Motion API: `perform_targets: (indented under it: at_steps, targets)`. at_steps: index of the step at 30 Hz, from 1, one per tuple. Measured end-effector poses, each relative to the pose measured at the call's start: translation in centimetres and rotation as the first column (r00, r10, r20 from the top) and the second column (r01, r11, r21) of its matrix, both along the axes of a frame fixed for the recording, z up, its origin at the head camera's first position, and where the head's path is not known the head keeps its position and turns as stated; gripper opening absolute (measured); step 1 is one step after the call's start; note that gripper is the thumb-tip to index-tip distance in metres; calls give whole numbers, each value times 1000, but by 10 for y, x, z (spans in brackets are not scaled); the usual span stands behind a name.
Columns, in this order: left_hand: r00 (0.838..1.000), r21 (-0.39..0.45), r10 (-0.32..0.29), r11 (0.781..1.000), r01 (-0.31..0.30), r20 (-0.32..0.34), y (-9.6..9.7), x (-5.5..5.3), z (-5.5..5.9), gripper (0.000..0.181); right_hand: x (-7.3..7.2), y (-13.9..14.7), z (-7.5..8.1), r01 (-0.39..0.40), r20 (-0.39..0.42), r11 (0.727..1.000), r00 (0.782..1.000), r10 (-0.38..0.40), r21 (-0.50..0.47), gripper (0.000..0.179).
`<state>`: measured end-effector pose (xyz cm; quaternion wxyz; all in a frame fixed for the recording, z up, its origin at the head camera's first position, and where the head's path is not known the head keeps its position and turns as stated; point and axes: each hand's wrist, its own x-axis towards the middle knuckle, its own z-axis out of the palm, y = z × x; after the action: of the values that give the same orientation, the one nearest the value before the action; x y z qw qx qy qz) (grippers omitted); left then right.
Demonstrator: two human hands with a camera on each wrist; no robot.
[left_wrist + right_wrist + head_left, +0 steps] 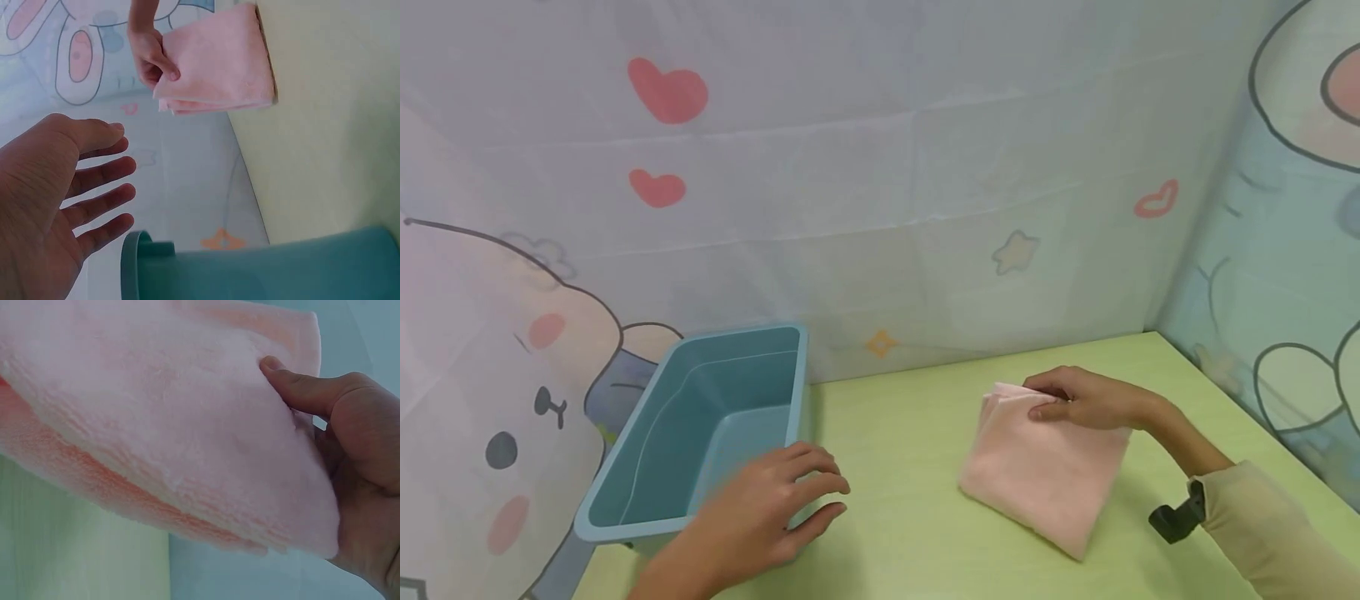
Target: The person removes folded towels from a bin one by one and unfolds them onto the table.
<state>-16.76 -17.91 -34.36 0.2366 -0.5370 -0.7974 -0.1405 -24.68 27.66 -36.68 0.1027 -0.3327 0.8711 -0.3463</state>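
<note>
Towel (1045, 479), pink, plush, folded: it hangs over the right side of the pale green tabletop (895, 467), upper edge pinched between thumb and fingers of the right hand (1090, 398). Left hand (767, 508): fingers relaxed and parted, near a blue-green plastic tub (800, 375).

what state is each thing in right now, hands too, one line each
right hand: gripping the pink cloth
pink cloth: folded in layers
left hand: holding nothing, fingers relaxed
teal bin: upright, open-topped
printed backdrop: hanging, creased
</note>
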Motion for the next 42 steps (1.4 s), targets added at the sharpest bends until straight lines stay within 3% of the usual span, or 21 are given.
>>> perform_targets:
  at_steps: [9, 17, 24, 30, 42]
  targets:
    - [999, -46, 2, 999, 0, 38, 21, 2, -14, 14, -23, 12, -25, -6, -42, 1000, 999, 6, -14, 11]
    - [995, -70, -59, 995, 65, 81, 36, -2, -35, 17, -37, 19, -43, 63, -62, 998, 996, -63, 2, 15]
    - [990, -98, -61, 993, 73, 125, 46, -5, -52, 19, -42, 25, -58, 112, -73, 994, 991, -113, -8, 8]
    - [990, -98, -85, 991, 96, 114, 54, -7, -64, 20, -43, 28, -70, 163, -91, 987, 982, -163, 0, 5]
    - [980, -89, -86, 991, 103, 179, 64, -9, -74, 18, -38, 35, -89, 262, -192, 965, 948, -254, 17, 15]
